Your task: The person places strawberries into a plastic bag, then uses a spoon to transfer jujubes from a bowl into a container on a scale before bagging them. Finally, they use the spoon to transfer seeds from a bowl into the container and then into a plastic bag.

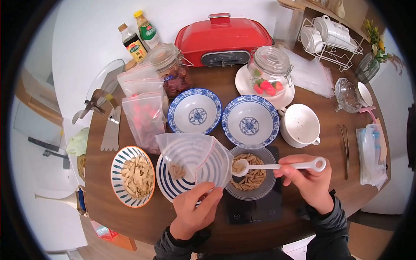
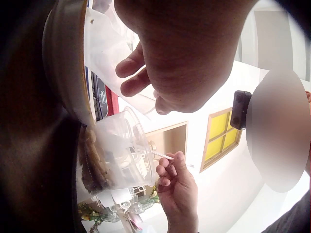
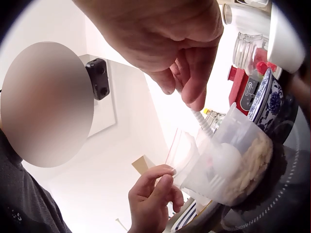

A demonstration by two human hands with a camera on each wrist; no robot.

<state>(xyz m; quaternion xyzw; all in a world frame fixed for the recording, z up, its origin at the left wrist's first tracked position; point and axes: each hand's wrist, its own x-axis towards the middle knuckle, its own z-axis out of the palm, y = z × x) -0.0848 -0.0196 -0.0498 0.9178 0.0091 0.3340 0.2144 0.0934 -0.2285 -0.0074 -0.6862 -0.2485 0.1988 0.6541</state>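
My left hand [image 1: 197,210] pinches the edge of a clear zip bag [image 1: 219,162], which lies over a blue-and-white ringed plate [image 1: 166,184]. A few tan pieces [image 1: 177,171] sit in the bag's corner. With my right hand [image 1: 310,182] I grip the handle of a white plastic spoon [image 1: 277,166]. Its bowl dips inside a clear plastic tub [image 1: 272,188] and carries some tan pieces. More short, tan, ridged pieces [image 1: 253,178] lie in the tub, which stands on a black kitchen scale [image 1: 255,215]. The bag's mouth is close beside the tub's rim.
An oval dish [image 1: 113,177] of pale slices stands left. Behind are two blue-and-white bowls [image 1: 195,110], a white two-handled cup [image 1: 301,125], filled zip bags [image 1: 143,117], glass jars [image 1: 268,65] and a red electric cooker [image 1: 223,37]. Tongs [image 1: 345,151] and packaging [image 1: 370,156] lie right.
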